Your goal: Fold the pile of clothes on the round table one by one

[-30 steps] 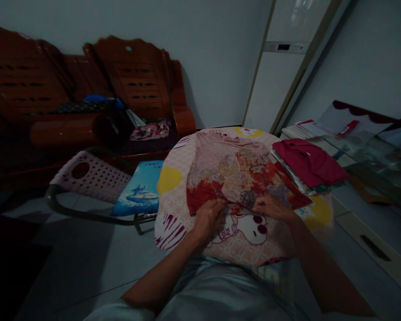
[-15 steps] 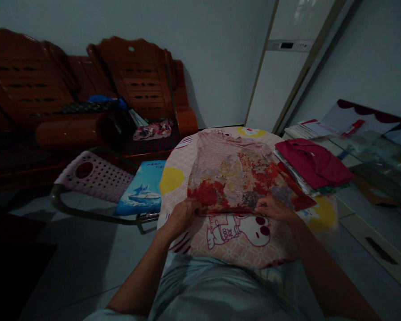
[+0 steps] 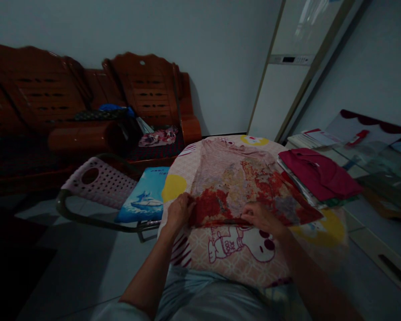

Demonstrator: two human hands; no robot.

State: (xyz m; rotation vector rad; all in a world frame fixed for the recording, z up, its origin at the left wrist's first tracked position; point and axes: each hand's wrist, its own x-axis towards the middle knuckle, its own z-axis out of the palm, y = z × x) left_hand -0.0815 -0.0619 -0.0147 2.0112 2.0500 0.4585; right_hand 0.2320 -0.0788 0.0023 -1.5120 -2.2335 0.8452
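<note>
A red and pink flowered garment [image 3: 240,183] lies spread on a round table under a pink cartoon-print cloth [image 3: 240,249]. My left hand [image 3: 180,211] is closed on the garment's near left corner. My right hand [image 3: 260,217] pinches the near hem a little right of the middle. Both forearms reach in from the bottom of the view.
A stack of folded clothes with a dark red piece on top [image 3: 317,176] sits at the table's right edge. A pink plastic chair [image 3: 100,180] with a blue cushion [image 3: 143,200] stands to the left. A wooden sofa [image 3: 87,111] holding clutter lines the back wall. A glass-topped counter [image 3: 370,156] runs along the right.
My left hand slid from the middle of the hem out to the left corner. My right hand shifted slightly left along the hem. The hem now lies straighter.
</note>
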